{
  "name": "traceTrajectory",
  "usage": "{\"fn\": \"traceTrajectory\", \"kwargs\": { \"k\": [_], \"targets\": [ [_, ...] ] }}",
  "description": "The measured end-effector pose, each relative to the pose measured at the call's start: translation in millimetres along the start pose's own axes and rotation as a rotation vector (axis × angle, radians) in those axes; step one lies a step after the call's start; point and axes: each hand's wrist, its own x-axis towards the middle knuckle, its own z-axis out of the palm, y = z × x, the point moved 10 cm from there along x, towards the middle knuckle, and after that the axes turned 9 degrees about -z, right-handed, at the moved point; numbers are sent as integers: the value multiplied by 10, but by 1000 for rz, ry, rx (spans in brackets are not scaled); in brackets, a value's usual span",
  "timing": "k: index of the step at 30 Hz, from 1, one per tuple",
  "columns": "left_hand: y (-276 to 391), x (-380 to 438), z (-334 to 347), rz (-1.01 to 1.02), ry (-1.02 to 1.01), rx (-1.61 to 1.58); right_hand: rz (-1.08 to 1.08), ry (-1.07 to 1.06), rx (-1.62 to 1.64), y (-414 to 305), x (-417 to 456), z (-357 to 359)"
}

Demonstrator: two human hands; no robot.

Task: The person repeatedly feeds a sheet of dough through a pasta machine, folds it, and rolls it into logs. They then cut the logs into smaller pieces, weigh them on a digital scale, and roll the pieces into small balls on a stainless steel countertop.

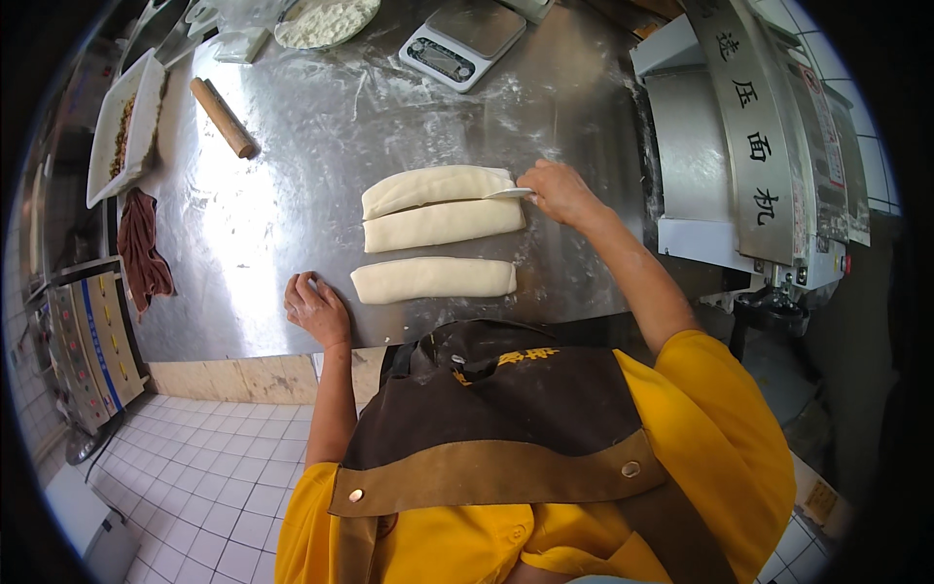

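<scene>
Three thick strips of dough lie crosswise on a steel worktable (292,197). The back strip (430,188) and the middle strip (445,225) are close together with a narrow gap between them; the front strip (434,280) lies apart, nearer my apron. At the right end of the back pair, my right hand (556,191) grips a white-looking blade or scraper (511,193), its tip at the gap; its handle is hidden in my fist. My left hand (317,306) rests on the table's front edge, left of the front strip, fingers loosely curled, holding nothing.
A wooden rolling pin (222,118), a brown cloth (144,248) and a white tray with chopped filling (149,109) lie at the left. Behind stand a bowl of flour (327,22) and a digital kitchen scale (463,40). A dough-pressing machine (759,146) borders the right side.
</scene>
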Motion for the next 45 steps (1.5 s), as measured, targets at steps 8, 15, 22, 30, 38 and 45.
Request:
{"fn": "traceTrajectory", "kwargs": {
  "k": [8,15,22,30,38,45],
  "targets": [
    [9,2,6,5,1,8,-122,96,-81,-433,345,203],
    [-8,-16,6,18,19,23,107,215,138,-187,261,-376],
    [42,-52,-15,41,57,58,175,376,1206,-111,1404,-278],
    [356,413,123,23,-95,-391,83,293,558,-46,1476,27],
    [1986,748,1228,454,-797,29,188,58,206,104,662,531],
    [2235,671,1071,552,-982,-155,219,-20,250,-157,574,182]
  ]
}}
